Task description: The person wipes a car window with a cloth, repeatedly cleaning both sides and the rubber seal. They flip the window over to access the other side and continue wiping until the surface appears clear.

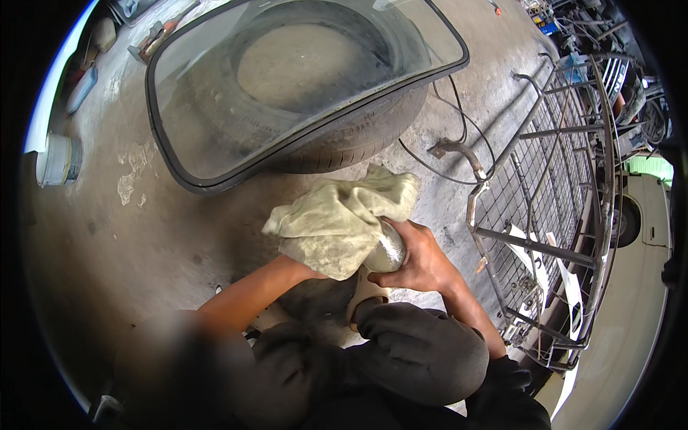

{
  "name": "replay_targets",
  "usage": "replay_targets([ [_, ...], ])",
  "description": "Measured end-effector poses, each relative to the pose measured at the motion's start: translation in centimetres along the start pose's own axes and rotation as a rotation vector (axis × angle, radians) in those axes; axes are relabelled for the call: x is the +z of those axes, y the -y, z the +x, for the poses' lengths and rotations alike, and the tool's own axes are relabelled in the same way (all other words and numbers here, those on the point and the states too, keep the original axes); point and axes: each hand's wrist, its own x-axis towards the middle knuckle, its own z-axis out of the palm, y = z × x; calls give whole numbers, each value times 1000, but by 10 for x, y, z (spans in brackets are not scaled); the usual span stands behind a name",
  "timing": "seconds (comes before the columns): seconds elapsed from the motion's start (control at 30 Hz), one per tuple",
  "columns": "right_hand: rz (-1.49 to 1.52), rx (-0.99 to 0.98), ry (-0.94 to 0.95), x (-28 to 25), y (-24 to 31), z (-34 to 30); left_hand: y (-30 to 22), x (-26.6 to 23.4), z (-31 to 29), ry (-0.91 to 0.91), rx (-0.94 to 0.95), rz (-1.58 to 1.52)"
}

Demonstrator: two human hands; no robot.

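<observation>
My right hand (pixel 423 261) is wrapped round a shiny, silvery object (pixel 388 247) with a rounded end; the cloth hides much of it, and I cannot tell its kind. A crumpled, pale yellow-green cloth (pixel 337 218) drapes over my left hand (pixel 307 271), which holds it against the object's left side. Most of the left fingers are covered by the cloth. Both hands are above my knees, close together. Beyond them, a glass pane (pixel 215 107) with a black rubber seal lies over a tyre (pixel 351 147) on the floor.
A metal rack with wire mesh (pixel 548 172) stands at the right, near a pale vehicle (pixel 634 279). Thin black cable (pixel 437 172) loops between tyre and rack. At the left stand a white bucket (pixel 61 159) and a bluish bottle (pixel 82 89). Metal parts clutter the far right.
</observation>
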Motion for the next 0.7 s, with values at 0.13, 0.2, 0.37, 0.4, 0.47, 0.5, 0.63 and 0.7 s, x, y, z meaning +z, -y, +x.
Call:
replay_targets([
  [0.13,-87,208,40,5,11,5,-4,-1,0,-87,-64,140],
  [0.2,-133,262,29,9,13,8,-6,-4,-1,-147,-95,-18],
  [0.37,-271,309,5,15,16,13,-13,-16,-8,-345,-183,-392],
  [0.4,-282,310,11,15,17,14,-15,-14,-9,-339,-227,-387],
  [0.47,-357,400,58,14,20,17,-16,-9,-7,-374,-298,-642],
  [0.5,-390,409,55,13,22,18,-16,-5,-6,-363,-351,-769],
  [0.63,-494,545,173,8,24,22,-9,1,-6,-317,-277,-273],
  [0.7,-484,518,163,7,19,21,-8,-4,-6,-254,-276,-230],
])
